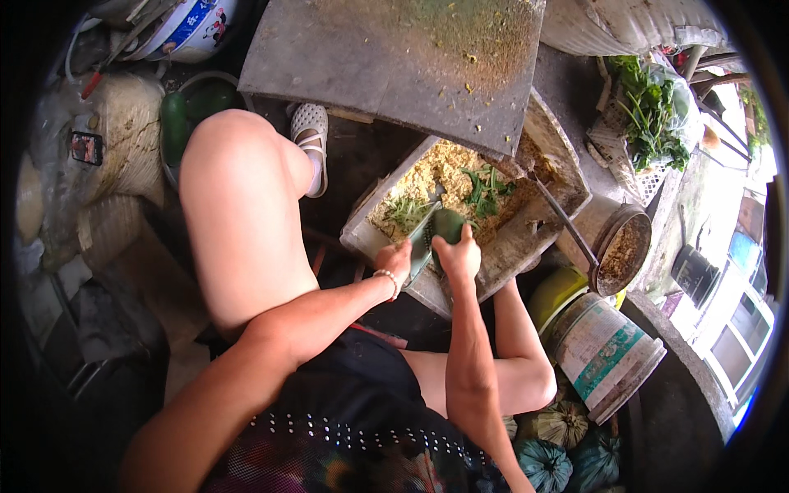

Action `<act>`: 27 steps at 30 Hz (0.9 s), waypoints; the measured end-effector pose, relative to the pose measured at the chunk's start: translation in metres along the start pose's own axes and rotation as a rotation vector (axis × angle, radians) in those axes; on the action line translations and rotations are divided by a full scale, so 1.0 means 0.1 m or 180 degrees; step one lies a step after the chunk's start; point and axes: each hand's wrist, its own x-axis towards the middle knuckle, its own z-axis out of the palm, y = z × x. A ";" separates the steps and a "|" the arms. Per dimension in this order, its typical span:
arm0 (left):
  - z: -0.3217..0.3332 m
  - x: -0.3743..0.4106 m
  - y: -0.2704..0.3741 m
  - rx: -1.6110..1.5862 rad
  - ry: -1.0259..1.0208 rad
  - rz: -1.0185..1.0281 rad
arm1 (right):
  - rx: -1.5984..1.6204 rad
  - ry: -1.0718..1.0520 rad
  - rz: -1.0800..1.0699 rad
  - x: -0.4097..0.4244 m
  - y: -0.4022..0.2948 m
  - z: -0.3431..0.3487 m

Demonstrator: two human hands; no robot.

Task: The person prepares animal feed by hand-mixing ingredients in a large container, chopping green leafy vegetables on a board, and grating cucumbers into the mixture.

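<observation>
In my left hand (395,260) is the end of a flat green grater (423,237), held tilted over a worn trough (425,294). My right hand (458,254) grips a dark green gourd-like vegetable (449,225) against the grater's right side. Pale green shreds (407,211) lie in the trough left of the grater, on crumbly yellow mash (453,165). Green leaves (487,192) rest on the mash beyond my right hand. Part of the trough is hidden by a grey board.
The grey board (382,55) juts over the trough's far side. To the right stand a bucket of mash (621,252) with a long-handled tool (564,215) across it, and a white bucket (607,357). A crate (647,185) holds leafy greens. Large green vegetables (175,126) lie left.
</observation>
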 end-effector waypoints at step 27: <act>-0.54 -0.15 0.77 0.2475 -0.0470 0.1808 | 0.4663 -0.0838 0.1573 -0.49 0.77 -0.11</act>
